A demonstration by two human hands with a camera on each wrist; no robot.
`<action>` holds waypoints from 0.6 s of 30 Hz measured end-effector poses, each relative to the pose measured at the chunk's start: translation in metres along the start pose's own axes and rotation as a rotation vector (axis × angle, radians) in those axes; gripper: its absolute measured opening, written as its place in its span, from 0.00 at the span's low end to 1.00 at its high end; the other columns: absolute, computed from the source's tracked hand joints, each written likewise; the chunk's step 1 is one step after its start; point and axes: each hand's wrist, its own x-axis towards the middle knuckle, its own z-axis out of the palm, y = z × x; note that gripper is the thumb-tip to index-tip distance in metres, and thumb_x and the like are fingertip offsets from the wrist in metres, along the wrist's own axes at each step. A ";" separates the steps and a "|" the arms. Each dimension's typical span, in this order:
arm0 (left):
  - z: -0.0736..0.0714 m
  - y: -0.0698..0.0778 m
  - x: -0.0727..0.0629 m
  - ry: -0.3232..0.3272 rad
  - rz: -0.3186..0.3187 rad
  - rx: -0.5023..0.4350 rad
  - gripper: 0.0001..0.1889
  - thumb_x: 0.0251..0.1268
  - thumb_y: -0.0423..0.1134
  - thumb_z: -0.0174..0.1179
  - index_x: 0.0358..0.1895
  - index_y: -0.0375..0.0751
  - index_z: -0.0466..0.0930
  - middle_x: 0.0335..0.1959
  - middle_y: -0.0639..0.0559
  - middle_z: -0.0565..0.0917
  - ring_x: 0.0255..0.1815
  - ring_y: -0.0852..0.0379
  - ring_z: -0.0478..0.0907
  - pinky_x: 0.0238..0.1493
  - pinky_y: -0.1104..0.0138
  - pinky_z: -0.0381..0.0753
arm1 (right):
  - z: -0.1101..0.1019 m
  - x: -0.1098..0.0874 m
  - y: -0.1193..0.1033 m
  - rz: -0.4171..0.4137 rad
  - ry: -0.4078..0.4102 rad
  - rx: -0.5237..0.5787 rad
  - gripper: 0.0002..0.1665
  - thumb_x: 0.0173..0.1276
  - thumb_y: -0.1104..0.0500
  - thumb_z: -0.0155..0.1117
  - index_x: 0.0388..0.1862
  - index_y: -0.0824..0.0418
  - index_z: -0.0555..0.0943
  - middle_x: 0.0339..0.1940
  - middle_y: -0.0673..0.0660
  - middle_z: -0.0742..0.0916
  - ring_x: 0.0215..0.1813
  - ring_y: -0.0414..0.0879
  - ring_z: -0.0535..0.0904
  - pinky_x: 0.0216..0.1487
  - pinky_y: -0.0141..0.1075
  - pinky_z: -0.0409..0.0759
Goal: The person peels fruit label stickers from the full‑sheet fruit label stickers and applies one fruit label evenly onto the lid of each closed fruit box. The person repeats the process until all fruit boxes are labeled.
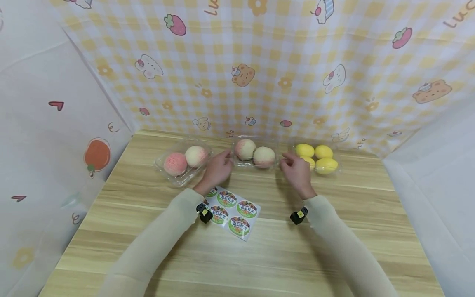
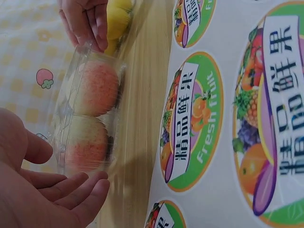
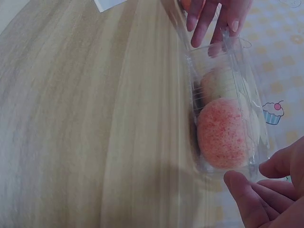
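A clear plastic clamshell box point(image 1: 256, 164) with two peaches point(image 1: 245, 149), pale with pink blush, stands at the back middle of the table. My left hand point(image 1: 219, 167) is at its left end, fingers loosely extended and fingertips right at the box wall in the left wrist view. At the other end my right hand point(image 1: 298, 171) has thumb and forefinger spread apart, tips close by the box corner in the right wrist view. In the left wrist view the box lid point(image 2: 71, 109) lies over the peaches.
Another clear box point(image 1: 182, 179) with two peaches stands at the left. Behind my right hand is a box of yellow lemons point(image 1: 326, 166), partly hidden by it. A sheet of round fruit stickers point(image 1: 237, 200) lies in front, partly under my left forearm. A checked cloth point(image 1: 208, 53) hangs behind.
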 end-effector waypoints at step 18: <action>0.005 -0.002 0.000 -0.008 -0.023 0.019 0.29 0.82 0.40 0.52 0.81 0.38 0.73 0.62 0.38 0.88 0.15 0.58 0.68 0.21 0.63 0.75 | 0.005 -0.003 0.002 0.001 -0.001 0.009 0.18 0.78 0.65 0.64 0.62 0.70 0.89 0.39 0.63 0.94 0.37 0.52 0.92 0.31 0.27 0.75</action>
